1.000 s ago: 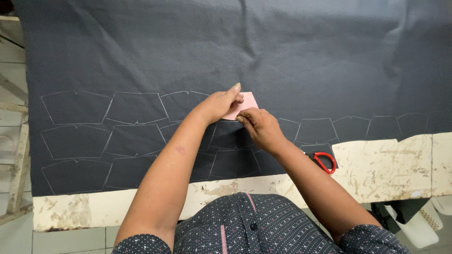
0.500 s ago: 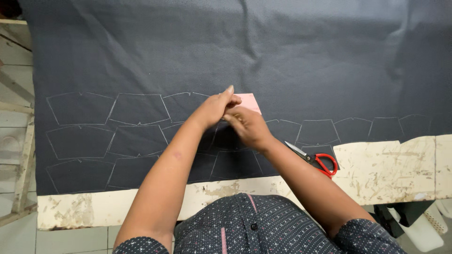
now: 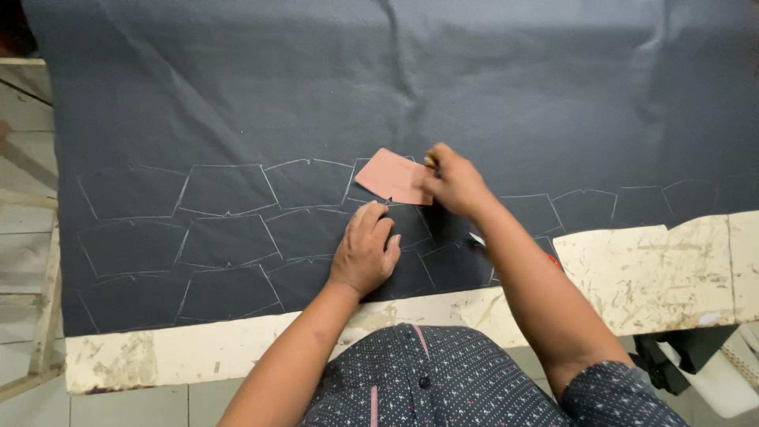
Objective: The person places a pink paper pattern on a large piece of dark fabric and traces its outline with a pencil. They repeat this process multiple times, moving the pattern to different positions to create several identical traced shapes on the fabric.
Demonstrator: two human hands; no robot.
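Note:
A large dark grey cloth (image 3: pixel 395 87) covers the table, with rows of chalk-drawn outlines (image 3: pixel 229 190) along its near part. My right hand (image 3: pixel 455 183) pinches the right edge of a pink card template (image 3: pixel 394 176), which lies tilted on the cloth at the end of the upper row. A small yellowish piece, perhaps chalk (image 3: pixel 431 160), shows at my fingertips. My left hand (image 3: pixel 365 249) rests palm down on the cloth below the template and holds nothing.
The worn white table edge (image 3: pixel 656 269) shows at the front and right. A bit of red scissor handle (image 3: pixel 554 258) peeks out beside my right forearm. A wooden frame (image 3: pixel 43 316) stands at the left over a tiled floor.
My left hand has left the template and dropped back toward me onto the cloth. My right hand now holds the template alone, a little further right, and my forearm covers the scissors.

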